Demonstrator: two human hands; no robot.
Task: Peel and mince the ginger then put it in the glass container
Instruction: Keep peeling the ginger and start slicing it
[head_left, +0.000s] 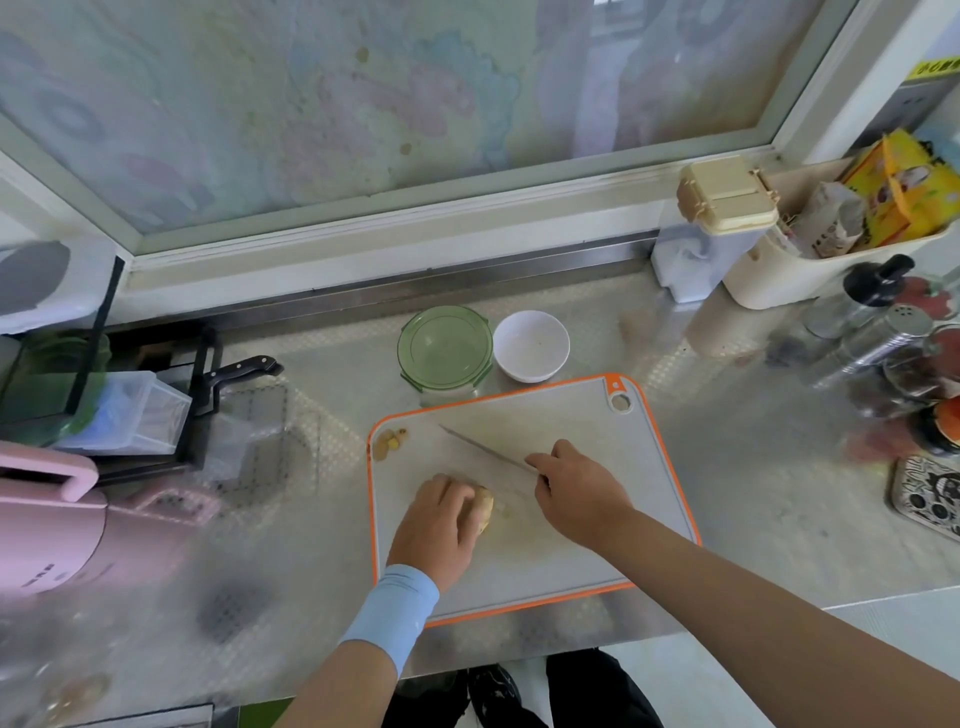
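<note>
On the orange-rimmed grey cutting board (571, 415), my left hand (439, 522) presses down on a pale yellow piece of ginger (484, 506). My right hand (579, 491) grips a knife (483, 449) by the handle; its blade points up and to the left, just above the ginger. A few ginger scraps (389, 442) lie in the board's far left corner. The glass container with a green lid (445, 349) stands behind the board.
A white bowl (531, 345) sits right of the glass container. A black-handled knife (244, 368) rests on a rack at left, near a pink appliance (62, 530). Jars and shakers (883, 332) crowd the right side. A window sill runs along the back.
</note>
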